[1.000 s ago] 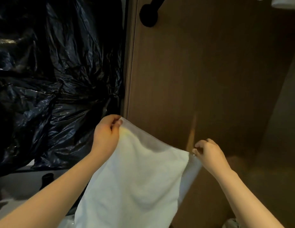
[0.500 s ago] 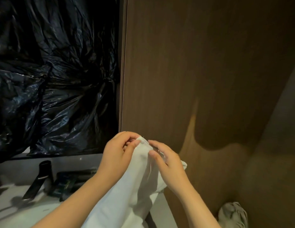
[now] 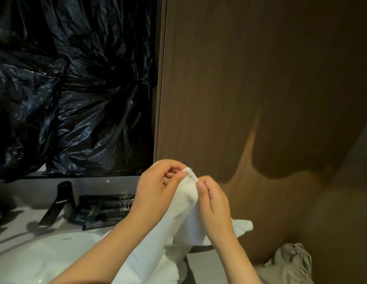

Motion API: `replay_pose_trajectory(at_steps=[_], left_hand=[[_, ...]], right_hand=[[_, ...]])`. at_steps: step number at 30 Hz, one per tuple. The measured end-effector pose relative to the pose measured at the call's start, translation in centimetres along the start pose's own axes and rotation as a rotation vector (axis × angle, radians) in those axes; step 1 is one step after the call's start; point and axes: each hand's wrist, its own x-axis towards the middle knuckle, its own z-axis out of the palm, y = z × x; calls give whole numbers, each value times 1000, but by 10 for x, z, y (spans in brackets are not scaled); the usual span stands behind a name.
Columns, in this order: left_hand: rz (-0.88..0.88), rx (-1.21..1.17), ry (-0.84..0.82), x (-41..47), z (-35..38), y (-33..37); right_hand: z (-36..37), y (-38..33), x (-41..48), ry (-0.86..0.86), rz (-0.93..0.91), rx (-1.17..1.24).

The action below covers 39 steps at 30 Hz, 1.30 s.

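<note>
1. Crumpled black plastic sheeting (image 3: 65, 89) fills the upper left above the bench (image 3: 18, 222); what it covers cannot be told.
2. On the bench a dark tap (image 3: 57, 203) slants toward the white basin (image 3: 35, 253). Flat dark packets (image 3: 104, 210) lie just beside the tap at the back edge, probably kept there clear of splashes.
3. The left hand (image 3: 158, 187) is raised in front of the person. Its thumb and curled fingers pinch the top corner of the white towel (image 3: 178, 222).
4. The towel hangs from that pinch down between the forearms, over the near edge of the basin. One loose fold sticks out to the right under the right wrist. It seems to be held high so that its weight pulls the layers straight.
5. The right hand (image 3: 213, 203) grasps the towel's edge between thumb and fingers, just beside the left hand's pinch. The two corners look brought together to fold the towel in half.
6. A brown wooden panel (image 3: 250, 78) stands upright behind both hands. At the lower right lies a bunched grey cloth (image 3: 291, 263), well apart from the towel.
</note>
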Motion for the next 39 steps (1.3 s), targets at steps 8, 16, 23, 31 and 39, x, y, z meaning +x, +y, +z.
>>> replay_pose_trajectory(at_steps=[8,16,23,31,39], left_hand=[[-165,-24,-128,-31,-11,-31],[-51,26,-160,-42,-3,-30],[-115,2,-263,-31,-13,-29],[-139,130,-469,-23,-35,-50],[-118,168,-322,-30,-32,-49]], right_hand=[[-2,8,-8,39,54,17],[-9,-3,-5,14,-53,14],[-14,-10,3,62,-120,-31],[-43,-47,45,150,-291,-120],[-54,-53,52,153,-324,-246]])
